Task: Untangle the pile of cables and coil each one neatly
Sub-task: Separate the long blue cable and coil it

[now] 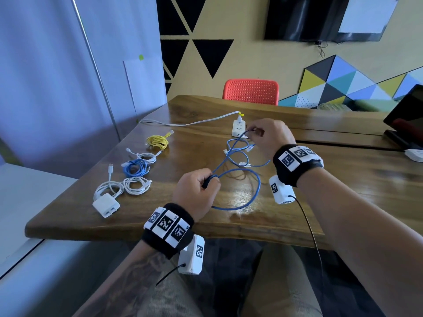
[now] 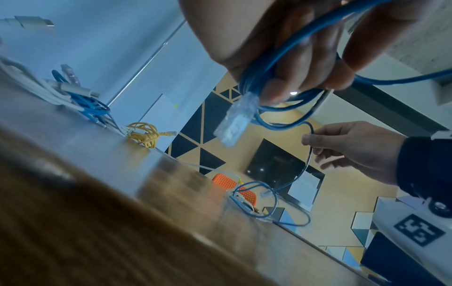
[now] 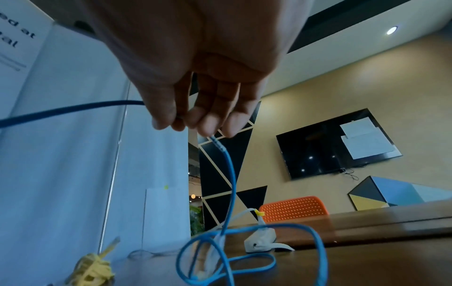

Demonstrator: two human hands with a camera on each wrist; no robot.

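Observation:
A long blue network cable [image 1: 238, 177] lies in loose loops on the wooden table [image 1: 343, 179]. My left hand [image 1: 201, 186] grips a few gathered turns of it near the front edge; the clear plug [image 2: 234, 122] hangs below my fingers. My right hand [image 1: 265, 136] is raised farther back and pinches the same cable [image 3: 227, 174] between thumb and fingertips. Beneath that hand lies a tangle of light blue cable [image 3: 244, 257] with clear plugs. At the left sit coiled cables: yellow [image 1: 158, 141], blue [image 1: 135, 167] and white [image 1: 137, 185].
A white charger brick [image 1: 106, 205] lies at the front left. A white power strip [image 1: 239, 128] with its cord sits behind the tangle. An orange chair [image 1: 251, 91] stands at the far side. A dark tablet stand [image 1: 405, 120] is at the right edge.

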